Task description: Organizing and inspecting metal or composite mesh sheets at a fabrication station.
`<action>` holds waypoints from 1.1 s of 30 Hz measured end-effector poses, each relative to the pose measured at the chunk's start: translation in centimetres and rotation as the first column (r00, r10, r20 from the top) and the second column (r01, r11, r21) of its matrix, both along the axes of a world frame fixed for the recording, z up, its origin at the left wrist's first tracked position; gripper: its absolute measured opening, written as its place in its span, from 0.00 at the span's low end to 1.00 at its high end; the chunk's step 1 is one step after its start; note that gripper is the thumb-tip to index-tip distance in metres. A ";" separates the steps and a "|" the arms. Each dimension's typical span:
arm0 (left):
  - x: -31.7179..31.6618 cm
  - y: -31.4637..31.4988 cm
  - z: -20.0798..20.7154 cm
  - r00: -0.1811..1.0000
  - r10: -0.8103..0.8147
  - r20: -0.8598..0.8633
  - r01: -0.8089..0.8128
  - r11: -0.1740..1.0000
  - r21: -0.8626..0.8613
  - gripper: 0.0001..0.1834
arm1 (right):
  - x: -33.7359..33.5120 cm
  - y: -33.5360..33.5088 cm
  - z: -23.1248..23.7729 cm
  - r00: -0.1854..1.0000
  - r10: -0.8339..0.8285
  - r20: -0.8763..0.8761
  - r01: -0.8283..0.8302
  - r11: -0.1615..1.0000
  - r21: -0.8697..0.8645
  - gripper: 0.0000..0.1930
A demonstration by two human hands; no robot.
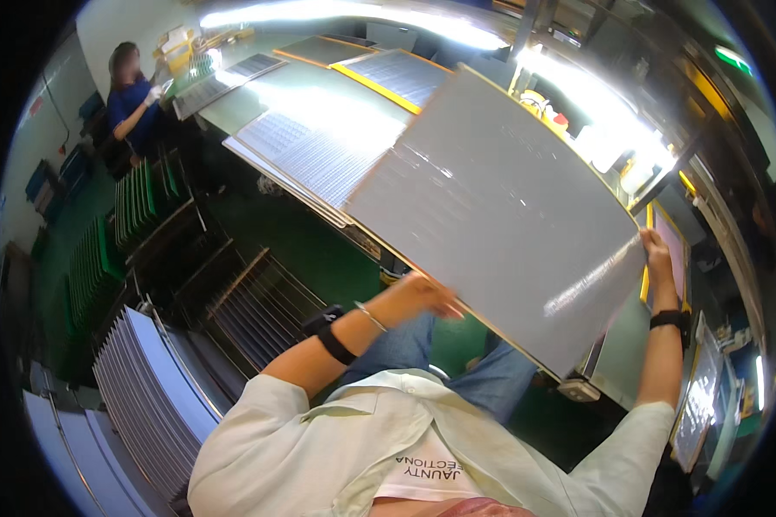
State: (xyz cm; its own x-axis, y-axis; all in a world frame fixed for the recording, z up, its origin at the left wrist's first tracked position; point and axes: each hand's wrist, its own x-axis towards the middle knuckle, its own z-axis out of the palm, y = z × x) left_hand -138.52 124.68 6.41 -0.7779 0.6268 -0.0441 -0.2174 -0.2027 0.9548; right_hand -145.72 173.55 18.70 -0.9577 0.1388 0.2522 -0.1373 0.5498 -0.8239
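A large flat grey panel (500,224) with a thin orange-brown edge lies tilted in front of me, over the worktable. My right hand (655,250) is closed round its right-hand edge near the far corner. At the near long edge is my left hand (422,297), its fingers bent toward the panel's rim and partly blurred; they appear to hold it there. To the left of the panel, a sheet with a fine grid pattern (310,155) rests on the table, stacked on other thin sheets. The panel hides much of the table beneath it.
A yellow-edged panel (388,73) lies farther back on the worktable (319,86). Racks of upright blue-grey panels (151,362) and green trays (95,267) stand at my left. A co-worker (134,108) wearing gloves stands at the table's far left. Bright tube lights (353,13) hang above.
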 end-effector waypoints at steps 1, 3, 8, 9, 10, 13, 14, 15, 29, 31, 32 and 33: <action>0.5 2.2 -1.0 0.997 -0.043 0.064 0.040 0.998 0.044 0.16 | 0.1 3.0 -1.1 0.999 -0.033 0.039 0.033 0.999 -0.003 0.12; 0.7 4.3 -1.8 0.990 -0.063 0.129 0.051 0.994 0.093 0.16 | -0.7 6.6 -4.2 0.997 -0.055 0.062 0.063 0.988 -0.143 0.09; 1.2 6.9 -1.9 0.942 -0.012 0.334 -0.024 0.994 0.102 0.19 | -4.0 9.6 -7.8 0.980 -0.038 0.195 0.063 0.990 -0.128 0.12; 1.3 7.7 -2.0 0.930 0.000 0.368 -0.040 0.994 0.101 0.19 | -4.5 10.1 -8.1 0.997 -0.006 0.074 -0.007 0.984 0.178 0.14; 1.2 8.5 -2.4 0.929 -0.003 0.370 -0.039 0.994 0.104 0.19 | -5.0 10.3 -8.2 0.997 0.062 -0.033 -0.039 0.882 0.470 0.16; 1.5 8.3 -3.4 0.885 0.143 0.442 -0.160 0.987 0.000 0.19 | -7.3 -2.2 -6.0 0.985 0.147 -0.086 -0.062 0.781 0.622 0.16; 1.5 8.2 -3.7 0.881 0.159 0.445 -0.176 0.984 -0.002 0.19 | -7.4 -8.3 -4.1 0.965 0.261 -0.032 -0.202 0.814 0.544 0.13; 1.6 8.2 -4.0 0.876 0.180 0.447 -0.185 0.982 -0.033 0.20 | -7.5 -14.0 -3.2 0.928 0.372 0.011 -0.336 0.826 0.453 0.11; 0.0 -9.8 -8.3 0.698 0.714 0.054 -0.669 0.677 -0.307 0.09 | -6.2 -48.8 -12.4 0.669 0.744 0.006 -0.497 0.441 0.747 0.31; -1.4 -15.0 -8.6 0.343 0.911 -0.229 -0.927 0.288 -0.241 0.10 | -6.6 -48.6 -11.7 0.616 0.786 0.054 -0.548 0.379 0.746 0.28; -2.4 -16.6 -7.6 0.207 0.925 -0.318 -0.967 0.143 -0.213 0.09 | -7.0 -48.5 -11.1 0.611 0.789 0.066 -0.557 0.369 0.744 0.28; -3.5 -18.1 -7.1 0.113 0.852 -0.512 -0.980 0.012 -0.197 0.08 | -7.3 -48.6 -10.6 0.590 0.802 0.095 -0.582 0.341 0.738 0.28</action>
State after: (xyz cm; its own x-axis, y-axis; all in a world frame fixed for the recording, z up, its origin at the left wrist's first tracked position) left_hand -141.98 106.55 -0.68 -0.6951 -0.6784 0.2377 0.0196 0.3126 0.9497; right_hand -153.04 125.00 8.06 -0.5044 -0.8444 0.1803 -0.8622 0.4815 -0.1572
